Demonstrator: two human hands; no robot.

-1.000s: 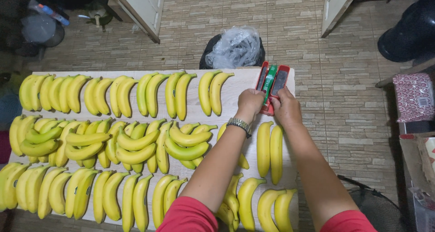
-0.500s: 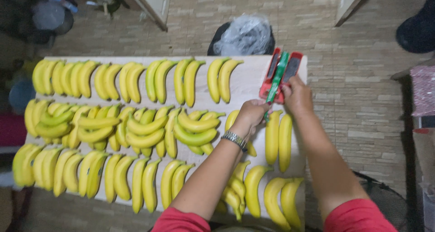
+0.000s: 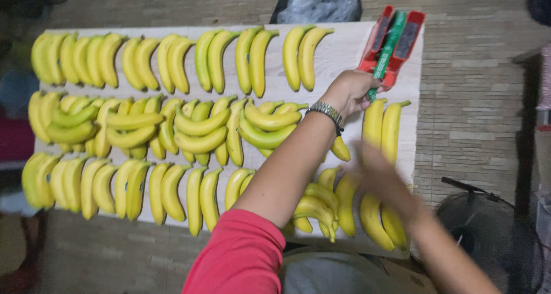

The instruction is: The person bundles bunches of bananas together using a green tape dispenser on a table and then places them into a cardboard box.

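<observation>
Many yellow bananas lie in pairs and bunches in three rows on a pale wooden board [image 3: 344, 47]. My left hand [image 3: 350, 90], with a metal watch on its wrist, is closed on the lower end of a red tool with a green strip [image 3: 395, 38] at the board's far right corner. My right hand [image 3: 381, 176] is blurred by motion. It hovers empty over the banana pair [image 3: 385, 124] and the bunch [image 3: 321, 205] at the near right.
A black bag with clear plastic [image 3: 321, 4] sits beyond the board on the tiled floor. A black fan [image 3: 493, 236] stands at the near right. Blue and pink objects [image 3: 14, 127] line the left edge.
My right hand has let go of the red tool and dropped toward me over the near right bananas. My left hand stays on the tool. The view has shifted closer.
</observation>
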